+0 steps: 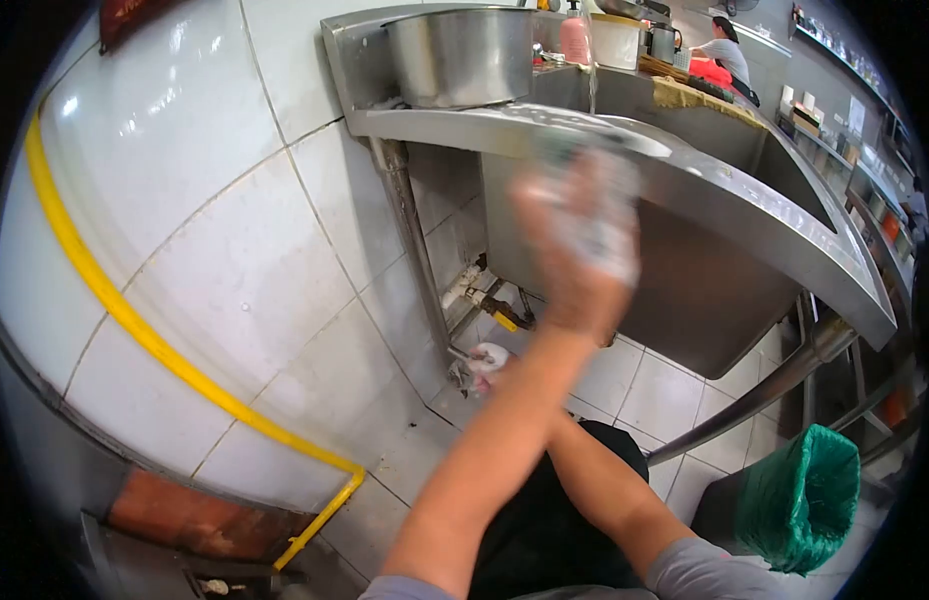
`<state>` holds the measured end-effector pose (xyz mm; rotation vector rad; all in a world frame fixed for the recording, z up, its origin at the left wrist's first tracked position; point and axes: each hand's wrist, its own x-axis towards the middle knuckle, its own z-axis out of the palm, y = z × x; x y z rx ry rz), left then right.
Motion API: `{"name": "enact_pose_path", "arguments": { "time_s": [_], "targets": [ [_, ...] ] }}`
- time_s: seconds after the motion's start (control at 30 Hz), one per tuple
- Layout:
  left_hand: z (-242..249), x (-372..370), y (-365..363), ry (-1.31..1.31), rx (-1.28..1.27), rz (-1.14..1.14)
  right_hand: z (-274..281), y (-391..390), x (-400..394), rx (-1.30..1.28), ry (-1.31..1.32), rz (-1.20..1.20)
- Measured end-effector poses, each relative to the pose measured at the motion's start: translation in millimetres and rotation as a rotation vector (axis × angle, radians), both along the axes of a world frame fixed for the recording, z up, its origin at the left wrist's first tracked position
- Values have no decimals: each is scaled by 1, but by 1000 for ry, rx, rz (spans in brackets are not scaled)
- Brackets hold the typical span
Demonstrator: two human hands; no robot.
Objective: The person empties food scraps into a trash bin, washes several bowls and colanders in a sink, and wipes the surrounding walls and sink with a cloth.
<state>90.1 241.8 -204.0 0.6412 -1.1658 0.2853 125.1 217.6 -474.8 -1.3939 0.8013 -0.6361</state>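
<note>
My left hand [582, 225], smeared by motion and white with suds, is raised at the front rim of the steel sink [744, 185]. At its fingertips is a blurred green thing that looks like a scouring pad [564, 145]. My right forearm [609, 480] passes behind the left one, which hides most or all of my right hand. Just past the crossing, low by the wall, shows a small white and pinkish thing [489, 358] that I cannot make out. A large steel pot [459, 58] stands on the sink's left drainboard.
Water runs from a tap [592, 88] into the basin. A pink pump bottle [575, 38] and a white tub [617, 42] stand behind it. A green-lined bin [799, 500] is at the right. A yellow pipe [149, 335] follows the tiled wall. Another person [729, 60] is farther back.
</note>
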Motion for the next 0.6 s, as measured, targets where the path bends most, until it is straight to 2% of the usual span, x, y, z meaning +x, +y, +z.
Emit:
{"name": "enact_pose_path", "arguments": {
  "time_s": [0.03,0.07,0.13,0.17,0.2,0.23,0.27,0.3,0.33,0.37,0.4,0.43,0.47,0.53,0.57,0.6],
  "targets": [
    [-2,-23,18,-264,-156,211,3,3,7,-33,11,26],
    [-10,-55,26,-186,-110,-155,4,5,10,-64,23,44],
    [-13,-62,34,-358,2,-62,0,11,21,-219,110,55],
    [-20,-50,7,-204,-157,-57,-33,2,35,-283,101,112],
    [-23,-14,-28,-273,-437,233,-66,-12,39,-350,98,146],
    [-7,-4,3,-369,-185,286,-58,-9,23,-700,-17,164],
    [-22,31,-24,-186,7,339,-18,7,2,-598,84,119],
    [-2,37,-15,230,260,94,25,26,-19,-491,186,75],
    [-3,33,-21,-61,11,580,70,45,-42,-384,283,33],
    [4,5,-3,-102,-23,387,49,35,-32,-382,281,1],
    [4,-31,19,-139,-50,204,18,25,-20,-341,113,5],
    [3,-63,35,-224,-109,105,-7,19,-15,-302,-45,25],
    [3,-91,45,-307,-169,20,-6,20,-16,-302,-35,36],
    [9,-129,58,-339,-166,-52,12,30,-5,-411,228,3],
    [12,-134,63,-366,-128,-124,4,29,1,-282,175,30],
    [3,-124,57,-473,-229,-36,5,32,2,-273,167,75]
  ]
}}
